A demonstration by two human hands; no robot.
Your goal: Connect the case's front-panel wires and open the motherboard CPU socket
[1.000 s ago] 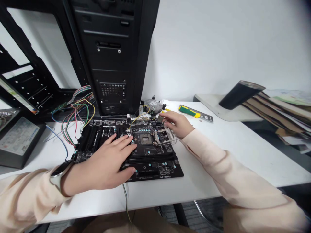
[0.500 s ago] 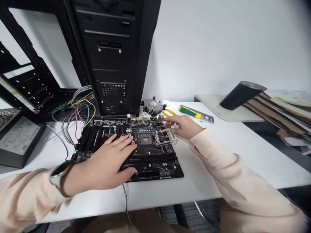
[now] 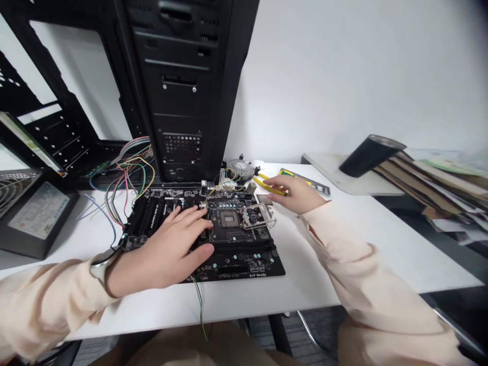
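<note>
1. Your right hand (image 3: 295, 194) has shifted outward from the board's far corner, and a small flat grey piece (image 3: 264, 200) now shows by its thumb.
2. Its thumb and fingers are narrow around the yellow handles (image 3: 260, 181); I can't tell whether they grip anything. Judging by that, your work is now at the board's edge.
3. Your left hand (image 3: 177, 246) stays spread wide across the motherboard (image 3: 238, 250), apparently steadying it.
4. Right of those fingertips sits the socket (image 3: 229, 218), its metal frame (image 3: 269, 214) raised, between your hands.
5. On the white table (image 3: 381, 244), a metal plate (image 3: 323, 190) lies beyond your right hand, the cooler (image 3: 241, 168) ahead and left of it.
6. The black case (image 3: 183, 107) towers beyond your left hand; the power supply (image 3: 36, 218) stands left of it. A dark cup (image 3: 371, 155) and papers (image 3: 414, 185) sit far right of your right hand.
</note>
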